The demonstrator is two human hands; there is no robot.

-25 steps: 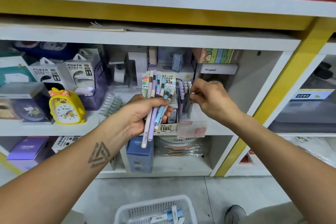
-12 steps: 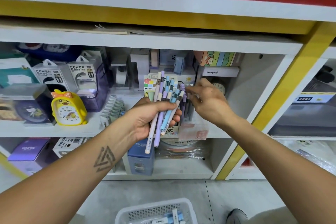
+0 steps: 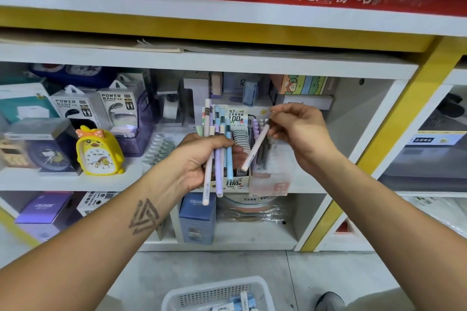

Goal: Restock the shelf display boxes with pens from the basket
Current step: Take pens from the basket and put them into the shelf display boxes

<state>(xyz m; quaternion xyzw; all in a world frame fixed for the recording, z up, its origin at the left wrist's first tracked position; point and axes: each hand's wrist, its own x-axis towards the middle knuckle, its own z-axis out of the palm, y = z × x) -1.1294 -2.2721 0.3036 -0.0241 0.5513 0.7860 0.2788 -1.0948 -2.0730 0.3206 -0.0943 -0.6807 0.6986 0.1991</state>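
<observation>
My left hand (image 3: 202, 159) grips a bundle of pens (image 3: 219, 149) in pink, purple and blue, held upright in front of the middle shelf. Beside it, my right hand (image 3: 300, 134) pinches a single pale pink pen (image 3: 255, 146) by its upper end, the pen slanting down to the left. Just behind it stands a clear display box (image 3: 271, 179) with several purple-topped pens in it, next to a pencil-lead display box (image 3: 236, 184). A white basket (image 3: 217, 293) with more pens sits on the floor below.
A yellow duck alarm clock (image 3: 98, 151) and power bank packs (image 3: 118, 108) stand on the shelf to the left. A blue box (image 3: 198, 219) sits on the lower shelf. The yellow shelf post (image 3: 379, 149) rises at the right. A shoe (image 3: 328, 302) shows on the floor.
My right hand has drawn one pink pen out of the bundle and moved it right, toward the clear display box. The left hand still holds the remaining pens.
</observation>
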